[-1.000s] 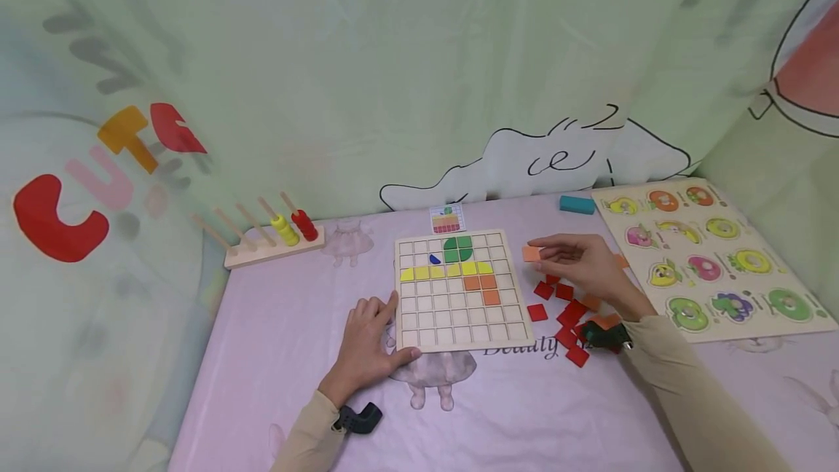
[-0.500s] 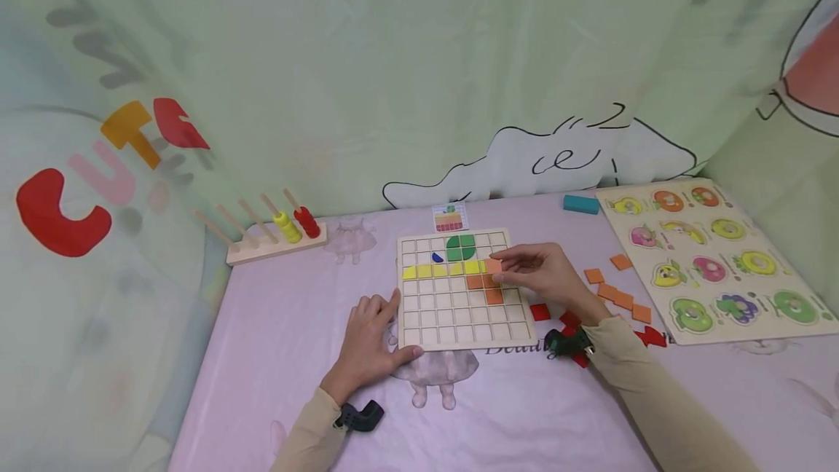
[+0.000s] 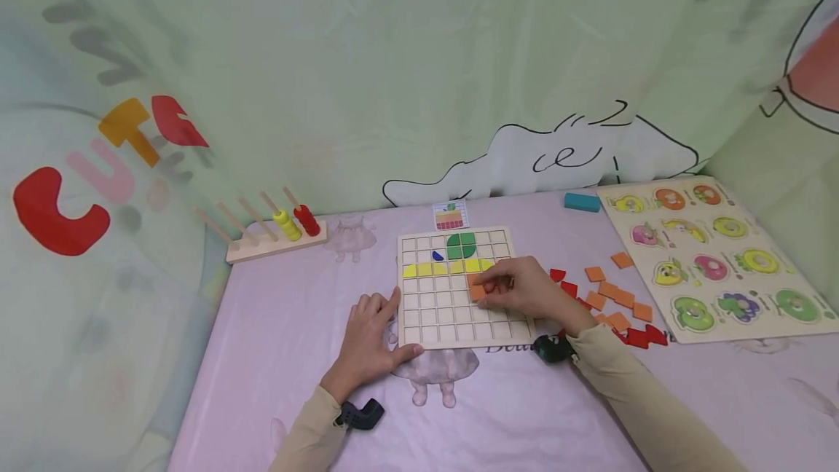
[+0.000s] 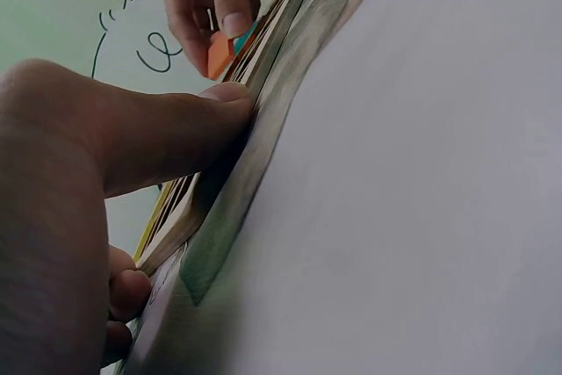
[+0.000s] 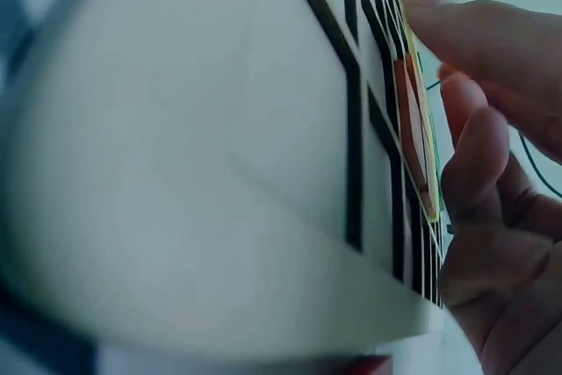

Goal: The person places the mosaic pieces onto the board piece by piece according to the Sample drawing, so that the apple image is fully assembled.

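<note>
My left hand rests at the near left corner of a wooden grid board, thumb on the front edge and index finger along the left side. Over the board, my right hand pinches an orange square tile between thumb and fingertips, low over the grid below another orange tile. The held orange tile shows tilted in the left wrist view. A row of yellow pieces crosses the board, with green quarter-round pieces and a small blue piece above. My right hand hides part of the grid.
Loose orange tiles and red pieces lie right of the board. A pattern card stands behind it. Farther right are a fruit puzzle board and a teal block. A peg stand with rings sits back left.
My right hand has carried the orange tile leftward from beside the board to over the grid, then lower and further left. My left hand stays at the corner.
</note>
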A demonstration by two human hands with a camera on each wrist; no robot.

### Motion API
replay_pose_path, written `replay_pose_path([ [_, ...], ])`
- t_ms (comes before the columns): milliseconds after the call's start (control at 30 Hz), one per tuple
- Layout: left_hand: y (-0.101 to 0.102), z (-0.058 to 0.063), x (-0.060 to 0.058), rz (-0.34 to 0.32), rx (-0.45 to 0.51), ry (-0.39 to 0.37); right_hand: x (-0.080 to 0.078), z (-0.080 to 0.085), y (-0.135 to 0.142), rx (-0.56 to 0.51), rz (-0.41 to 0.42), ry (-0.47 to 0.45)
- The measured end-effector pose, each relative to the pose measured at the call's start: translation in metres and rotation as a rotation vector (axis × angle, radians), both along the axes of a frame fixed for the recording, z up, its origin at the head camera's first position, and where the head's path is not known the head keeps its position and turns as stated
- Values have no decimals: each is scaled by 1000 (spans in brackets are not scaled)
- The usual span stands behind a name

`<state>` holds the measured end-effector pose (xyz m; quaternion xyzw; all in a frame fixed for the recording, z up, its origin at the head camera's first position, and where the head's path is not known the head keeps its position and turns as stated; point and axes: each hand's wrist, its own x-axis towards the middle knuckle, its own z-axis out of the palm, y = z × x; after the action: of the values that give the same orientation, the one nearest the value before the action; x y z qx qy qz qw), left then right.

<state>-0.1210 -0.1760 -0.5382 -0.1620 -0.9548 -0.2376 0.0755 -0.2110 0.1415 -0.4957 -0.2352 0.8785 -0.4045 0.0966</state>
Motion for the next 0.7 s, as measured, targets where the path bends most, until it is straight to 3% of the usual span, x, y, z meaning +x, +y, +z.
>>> replay_pose_path([
  [167,0,1,0,-1,6,-4,2,1,-3,54,-4,-1],
  [700,1,0,0,2,4,0,3,-1,-4,93,-21,44],
])
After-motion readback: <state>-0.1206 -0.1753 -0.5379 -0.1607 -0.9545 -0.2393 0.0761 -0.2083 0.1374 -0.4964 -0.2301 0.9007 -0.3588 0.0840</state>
